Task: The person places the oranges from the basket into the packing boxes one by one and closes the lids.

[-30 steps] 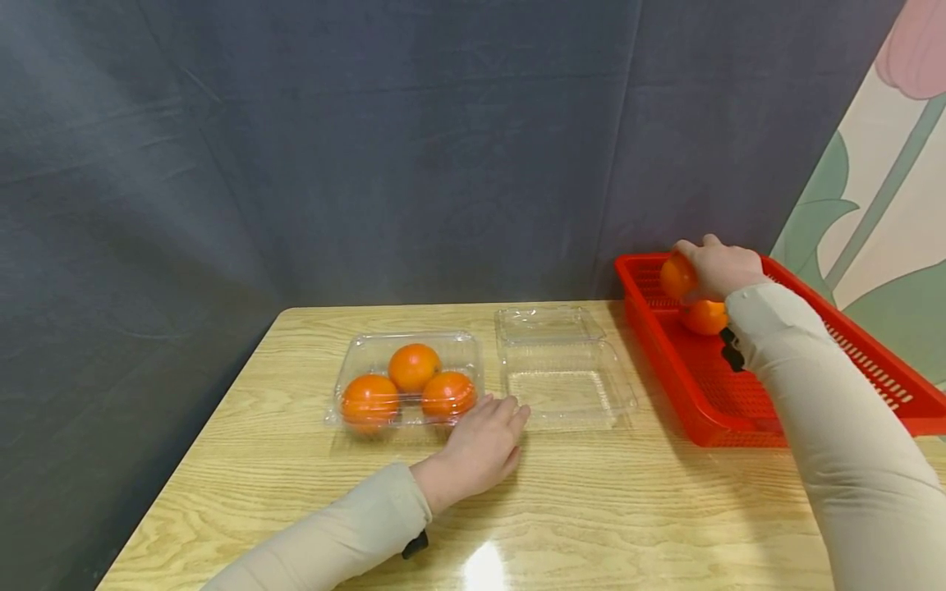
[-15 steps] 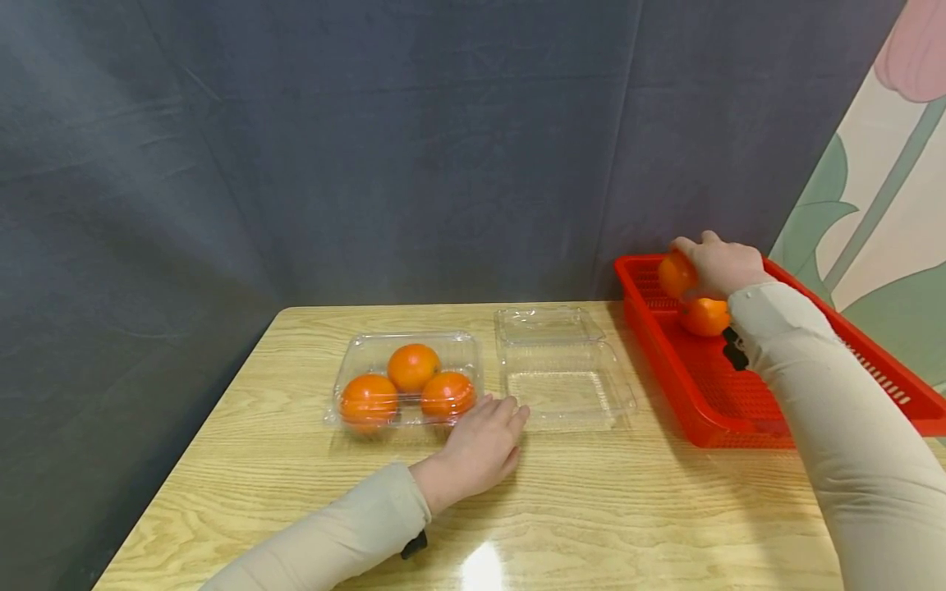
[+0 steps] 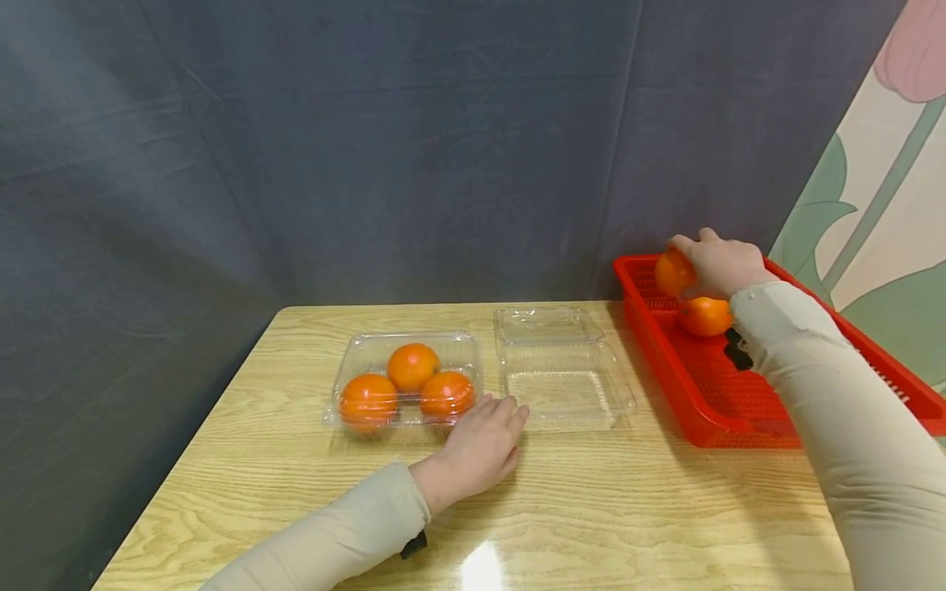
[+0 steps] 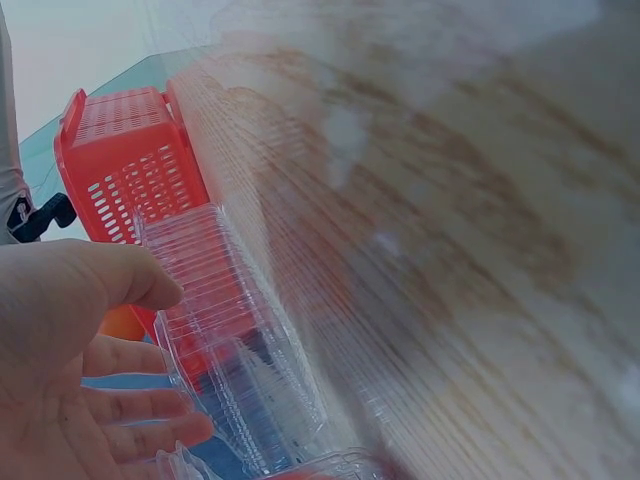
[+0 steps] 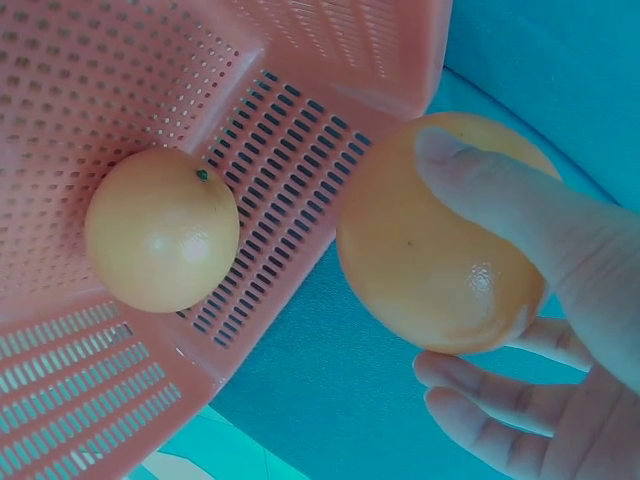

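On the desk (image 3: 628,509), furthest left I have the left box (image 3: 461,355), clear plastic with three oranges (image 3: 413,367) inside. The left hand (image 3: 479,451) rests by its front right corner; that grip is loose and holds nothing, though I cannot tell whether the fingers touch plastic. Just beyond it lies the right box (image 3: 557,386), lid laid back. I judge it thin, light and easily dented, so I would steady it by the rim.

Further right is the basket (image 3: 681,398), with the resting orange (image 3: 704,317) inside toward the far end. The held orange (image 3: 672,273) is raised near the basket's far left corner, in the right hand (image 3: 724,265); I see that grip wrapped round it, thumb on one side, fingers opposite. I expect firm, fairly weighty fruit, slightly slippery where the skin shines. Holding its widest part should carry it without hard squeezing; fingertips alone might let it roll.
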Demonstrator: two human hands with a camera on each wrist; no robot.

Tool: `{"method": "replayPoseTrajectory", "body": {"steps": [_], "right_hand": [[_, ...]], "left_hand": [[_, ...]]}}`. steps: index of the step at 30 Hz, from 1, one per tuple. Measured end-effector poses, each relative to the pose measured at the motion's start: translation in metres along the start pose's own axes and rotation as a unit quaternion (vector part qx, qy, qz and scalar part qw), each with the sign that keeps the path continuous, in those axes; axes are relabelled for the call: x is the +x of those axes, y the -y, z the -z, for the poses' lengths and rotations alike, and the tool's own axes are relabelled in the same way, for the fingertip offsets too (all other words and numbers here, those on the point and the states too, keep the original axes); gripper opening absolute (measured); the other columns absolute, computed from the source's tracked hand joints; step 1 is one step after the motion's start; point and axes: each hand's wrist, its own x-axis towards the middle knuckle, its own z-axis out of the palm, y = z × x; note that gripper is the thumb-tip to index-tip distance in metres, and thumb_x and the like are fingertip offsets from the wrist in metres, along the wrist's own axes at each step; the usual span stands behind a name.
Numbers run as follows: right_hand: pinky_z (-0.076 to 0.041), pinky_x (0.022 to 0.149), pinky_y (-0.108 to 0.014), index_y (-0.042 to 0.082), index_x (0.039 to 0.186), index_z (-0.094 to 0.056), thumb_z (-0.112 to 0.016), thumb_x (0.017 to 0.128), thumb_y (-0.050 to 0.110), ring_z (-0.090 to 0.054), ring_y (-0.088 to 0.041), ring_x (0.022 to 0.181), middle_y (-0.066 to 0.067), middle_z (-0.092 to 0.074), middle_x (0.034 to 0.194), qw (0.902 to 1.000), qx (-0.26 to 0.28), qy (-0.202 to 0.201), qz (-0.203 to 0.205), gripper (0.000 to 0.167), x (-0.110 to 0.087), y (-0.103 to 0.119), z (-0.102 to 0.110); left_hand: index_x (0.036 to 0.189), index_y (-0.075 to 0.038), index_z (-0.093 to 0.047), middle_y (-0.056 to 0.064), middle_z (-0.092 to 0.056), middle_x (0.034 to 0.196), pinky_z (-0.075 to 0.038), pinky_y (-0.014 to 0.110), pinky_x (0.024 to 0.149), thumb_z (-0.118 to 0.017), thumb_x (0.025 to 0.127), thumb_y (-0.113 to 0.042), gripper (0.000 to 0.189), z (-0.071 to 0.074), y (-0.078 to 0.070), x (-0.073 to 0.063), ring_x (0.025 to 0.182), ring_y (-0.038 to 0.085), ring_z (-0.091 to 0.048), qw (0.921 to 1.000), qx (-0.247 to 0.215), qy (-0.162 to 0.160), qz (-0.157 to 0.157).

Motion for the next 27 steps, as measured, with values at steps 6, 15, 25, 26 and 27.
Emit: {"method": "replayPoseTrajectory", "body": {"steps": [6, 15, 25, 26, 27], "right_hand": [[-0.047, 0.054, -0.045, 0.009, 0.128, -0.041, -0.080, 0.070, 0.018, -0.052, -0.034, 0.069, -0.028, -0.047, 0.100, 0.9999, -0.003, -0.009, 0.009, 0.070, -0.003, 0.002, 0.004], [-0.046, 0.052, -0.044, 0.009, 0.130, -0.040, -0.079, 0.071, 0.017, -0.052, -0.034, 0.067, -0.029, -0.046, 0.102, 0.9997, -0.008, -0.013, 0.020, 0.072, -0.006, 0.004, 0.008], [-0.046, 0.051, -0.045, 0.009, 0.131, -0.040, -0.080, 0.069, 0.017, -0.052, -0.032, 0.064, -0.027, -0.047, 0.099, 0.9988, -0.013, -0.030, 0.037, 0.074, -0.009, 0.012, 0.013], [-0.046, 0.051, -0.044, 0.010, 0.131, -0.041, -0.080, 0.069, 0.017, -0.052, -0.031, 0.064, -0.027, -0.047, 0.099, 0.9987, -0.013, -0.033, 0.038, 0.074, -0.010, 0.013, 0.013], [-0.047, 0.051, -0.044, 0.010, 0.131, -0.041, -0.080, 0.069, 0.017, -0.052, -0.031, 0.064, -0.026, -0.048, 0.099, 0.9985, -0.014, -0.034, 0.039, 0.073, -0.010, 0.015, 0.014]], "left_hand": [[0.131, -0.009, -0.051, 0.006, -0.058, 0.117, -0.044, 0.035, 0.104, -0.062, 0.087, -0.032, 0.051, -0.001, 0.000, 0.000, 0.109, 0.019, -0.060, 1.0000, 0.001, -0.007, -0.001], [0.132, -0.009, -0.051, 0.007, -0.057, 0.120, -0.043, 0.035, 0.104, -0.062, 0.088, -0.032, 0.051, -0.001, 0.000, 0.000, 0.110, 0.020, -0.060, 1.0000, -0.001, -0.007, -0.002], [0.130, -0.008, -0.053, 0.007, -0.058, 0.117, -0.045, 0.035, 0.102, -0.062, 0.087, -0.031, 0.050, -0.001, 0.002, 0.000, 0.108, 0.020, -0.060, 0.9998, -0.001, -0.016, -0.007], [0.130, -0.008, -0.053, 0.007, -0.058, 0.117, -0.045, 0.035, 0.102, -0.062, 0.087, -0.031, 0.050, -0.002, 0.002, 0.000, 0.108, 0.020, -0.060, 0.9998, -0.001, -0.017, -0.008], [0.130, -0.007, -0.053, 0.007, -0.058, 0.117, -0.045, 0.035, 0.102, -0.063, 0.087, -0.031, 0.050, -0.001, 0.002, 0.000, 0.108, 0.020, -0.061, 0.9998, -0.002, -0.018, -0.008]]}}
